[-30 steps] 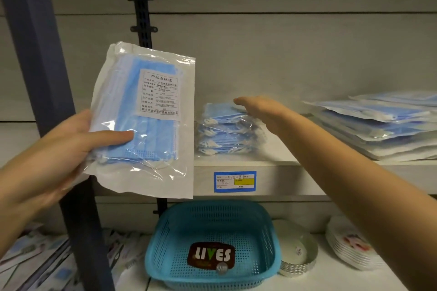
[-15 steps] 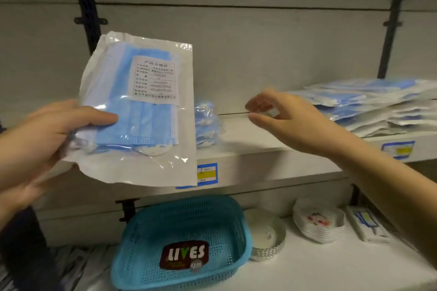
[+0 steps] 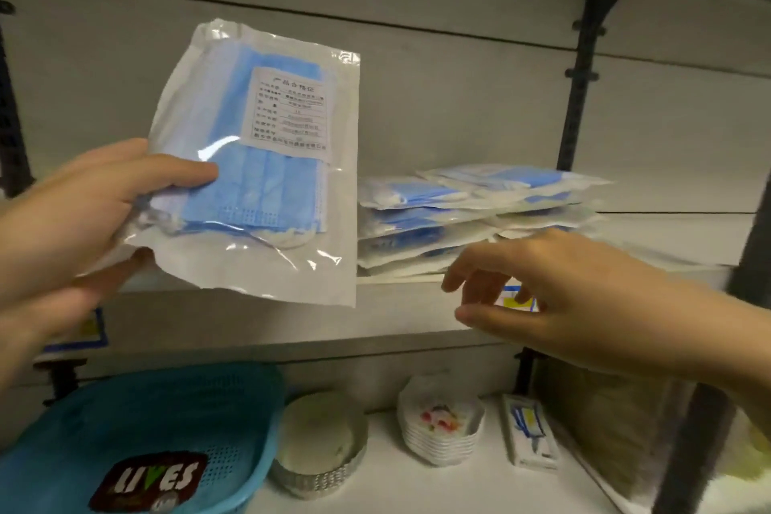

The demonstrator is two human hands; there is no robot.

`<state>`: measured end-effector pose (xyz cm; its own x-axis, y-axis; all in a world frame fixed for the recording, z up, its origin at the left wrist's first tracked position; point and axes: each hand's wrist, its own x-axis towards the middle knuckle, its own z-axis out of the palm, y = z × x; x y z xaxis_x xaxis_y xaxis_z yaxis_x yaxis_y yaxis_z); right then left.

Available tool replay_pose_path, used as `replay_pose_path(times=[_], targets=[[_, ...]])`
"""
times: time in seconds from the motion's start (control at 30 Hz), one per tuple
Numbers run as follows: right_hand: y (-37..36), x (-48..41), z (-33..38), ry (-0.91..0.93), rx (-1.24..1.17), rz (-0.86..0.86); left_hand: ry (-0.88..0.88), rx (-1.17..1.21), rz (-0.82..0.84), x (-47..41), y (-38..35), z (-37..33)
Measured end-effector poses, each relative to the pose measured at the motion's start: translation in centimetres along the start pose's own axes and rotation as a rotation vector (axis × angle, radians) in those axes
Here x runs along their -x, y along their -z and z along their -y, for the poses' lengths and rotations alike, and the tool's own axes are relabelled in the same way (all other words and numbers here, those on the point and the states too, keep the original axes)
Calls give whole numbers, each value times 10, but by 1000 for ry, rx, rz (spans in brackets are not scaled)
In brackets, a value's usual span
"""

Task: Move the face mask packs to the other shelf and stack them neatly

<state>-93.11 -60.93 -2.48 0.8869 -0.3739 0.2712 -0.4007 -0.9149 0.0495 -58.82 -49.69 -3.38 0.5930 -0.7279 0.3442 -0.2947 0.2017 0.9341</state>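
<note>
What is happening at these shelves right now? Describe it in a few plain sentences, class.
A person is sorting sealed masks. The left hand holds one face mask pack upright in the air, thumb across its front. The right hand is open and empty, fingers spread, in front of the stack of packs lying on the white shelf. A blue basket sits on the level below.

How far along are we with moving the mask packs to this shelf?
Done: a pile of clear plastic packs of blue masks already lies on the white shelf, edges uneven. In hand: the left hand grips one more labelled mask pack, held upright beside the pile; the right hand is empty, fingers relaxed. Left: setting this pack on top and squaring the pile. Whether other packs wait elsewhere isn't visible.
</note>
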Motion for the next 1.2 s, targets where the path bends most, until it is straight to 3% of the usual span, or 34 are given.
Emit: replay_pose_path(times=[0.13, 0.23, 0.37, 0.73, 1.2], targets=[[6, 19, -52, 35, -3, 65, -85, 33, -53, 28, -96, -37], [7, 20, -77, 61, -6, 87, -32, 115, -104, 23, -138, -57], [4, 17, -95, 99, -35, 99, 61, 52, -171, -4, -164, -69], [1, 9, -107, 166, -34, 34, 214, -342, -28, -40, -179, -53], [-1, 16, -108, 177, -29, -30, 255, -194, -31, -37, -190, -58]])
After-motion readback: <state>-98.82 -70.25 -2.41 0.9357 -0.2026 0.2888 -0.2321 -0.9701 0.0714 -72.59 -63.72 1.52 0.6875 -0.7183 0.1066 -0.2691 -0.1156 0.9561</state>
